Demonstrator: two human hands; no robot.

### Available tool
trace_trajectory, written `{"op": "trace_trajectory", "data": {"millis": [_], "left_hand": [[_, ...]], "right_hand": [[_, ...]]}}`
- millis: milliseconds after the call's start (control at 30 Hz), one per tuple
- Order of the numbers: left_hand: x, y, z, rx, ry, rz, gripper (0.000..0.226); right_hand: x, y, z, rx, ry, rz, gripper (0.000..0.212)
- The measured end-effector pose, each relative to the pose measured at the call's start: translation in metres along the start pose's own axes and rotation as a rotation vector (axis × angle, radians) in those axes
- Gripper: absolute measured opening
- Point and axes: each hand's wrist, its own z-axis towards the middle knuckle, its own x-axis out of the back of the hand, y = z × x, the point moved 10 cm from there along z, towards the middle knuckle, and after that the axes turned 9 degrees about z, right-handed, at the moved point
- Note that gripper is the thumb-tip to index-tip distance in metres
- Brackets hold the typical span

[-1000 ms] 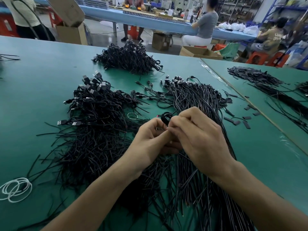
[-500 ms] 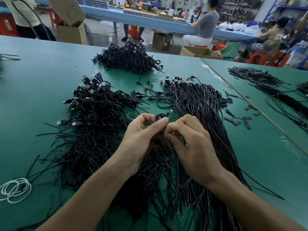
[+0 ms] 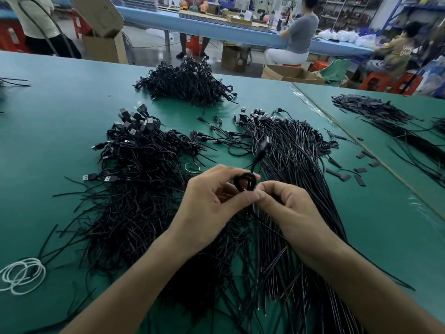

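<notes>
Green bench (image 3: 60, 141) runs under everything. Left of your left grip (image 3: 212, 201) is a big tangled heap of USB leads (image 3: 134, 189), with its plugs at the far end. Under and right of your right grip (image 3: 286, 213) is a long bundle of straight leads (image 3: 296, 160), running away from you. Beyond both grips, well apart, is a third heap (image 3: 187, 84).

Left grip pinches the small coiled cable (image 3: 244, 183) between thumb and forefinger, other fingers loosely curled. Right grip is curled, thumb tip against your left thumb, holding the cable just below the coil. The coil sits between the two grips, off the bench, above the bundle. Its plug end (image 3: 263, 145) sticks up beyond the coil, blurred.

- **Far left of the left grip, nearer you:** white loops (image 3: 22, 276).
- **Right of the right grip:** loose black tabs (image 3: 344, 177).
- **Just beyond the left grip:** one small clear ring (image 3: 192, 168), flat on the bench.
</notes>
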Motion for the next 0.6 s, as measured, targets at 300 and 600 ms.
{"op": "trace_trajectory", "data": {"millis": [300,600], "left_hand": [[-0.011,0.036,-0.021,-0.52,0.079,0.619,0.028],[-0.02,0.042,-0.024,-0.519,0.015,0.653,0.031]], "right_hand": [[0.006,0.013,0.003,-0.151,0.027,0.291,0.012],[0.014,0.013,0.0,-0.131,0.11,0.316,0.013]]}}
